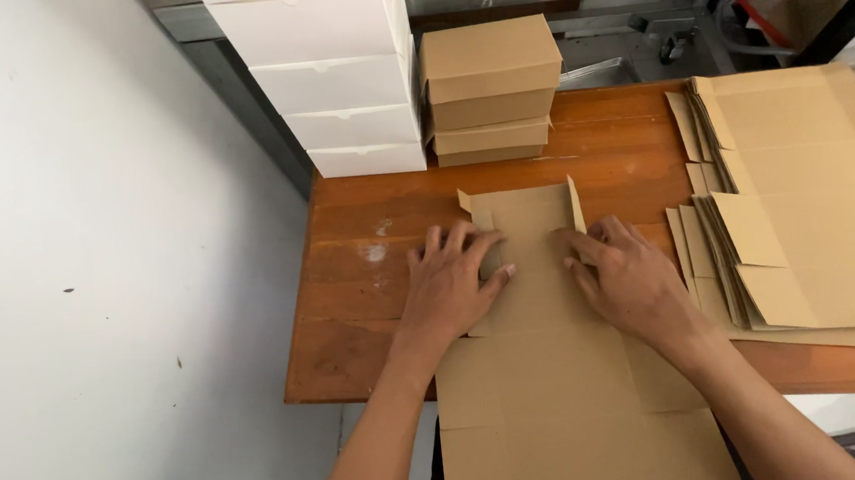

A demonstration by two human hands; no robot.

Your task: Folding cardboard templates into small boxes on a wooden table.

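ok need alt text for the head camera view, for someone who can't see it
Seen from above, a person's left hand and right hand press flat on a brown cardboard box blank lying on a wooden table. A stack of flat blanks lies to the right; folded brown boxes and white boxes are stacked at the far edge.

Reddish-brown wooden counter [369,264], scuffed, pale smear near middle. Plain white wall [99,273] along left side, few small dark specks. Grey metal frame [235,73] behind counter. Pale tiled floor [851,411] visible below right edge. Even, soft light.
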